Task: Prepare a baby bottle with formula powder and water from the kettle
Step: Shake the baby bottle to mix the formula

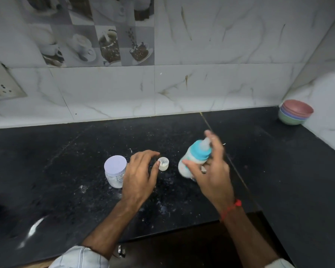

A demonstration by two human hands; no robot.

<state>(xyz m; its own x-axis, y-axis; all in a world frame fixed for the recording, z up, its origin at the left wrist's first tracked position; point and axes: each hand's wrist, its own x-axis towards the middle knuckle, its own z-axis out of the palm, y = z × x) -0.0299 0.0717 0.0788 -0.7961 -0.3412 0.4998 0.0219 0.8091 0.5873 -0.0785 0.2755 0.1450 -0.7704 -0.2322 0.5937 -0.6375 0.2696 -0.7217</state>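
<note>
We are gripping baby bottle point(191, 161) in right hand point(211, 171), long axis tilting teat-end away. Left hand point(139, 175) hovering loosely curled, empty; small cap point(163, 163) lying just beyond its fingertips, nearer left.

Bare black counter point(278, 171) lies open right of the bottle point(191, 161). A lidded jar point(115, 171) and small cap point(163, 163) crowd the middle. Stacked bowls point(295, 112) fill the far corner.
</note>
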